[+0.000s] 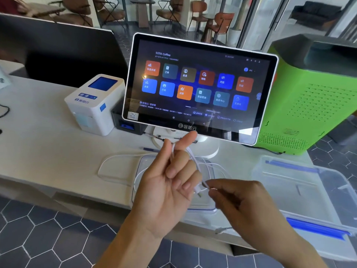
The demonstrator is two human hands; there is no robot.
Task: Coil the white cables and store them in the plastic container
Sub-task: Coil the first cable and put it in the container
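My left hand [170, 182] is raised palm-up over the counter, with a white cable [195, 159] pinched between thumb and forefinger and running down across the curled fingers. My right hand [237, 202] pinches the same cable near its plug end [199, 191], just right of the left palm. Loose loops of white cable [108, 161] trail over the counter and across a clear lid [209, 206] with a blue seal lying under my hands. The clear plastic container [301, 182] with blue clips stands open at the right.
A touchscreen terminal [195, 86] on a white stand rises right behind my hands. A white label printer [94, 103] sits to the left, a green box [309, 105] to the right. A blue pen [150, 149] lies by the stand. The counter edge [77, 196] drops to a tiled floor.
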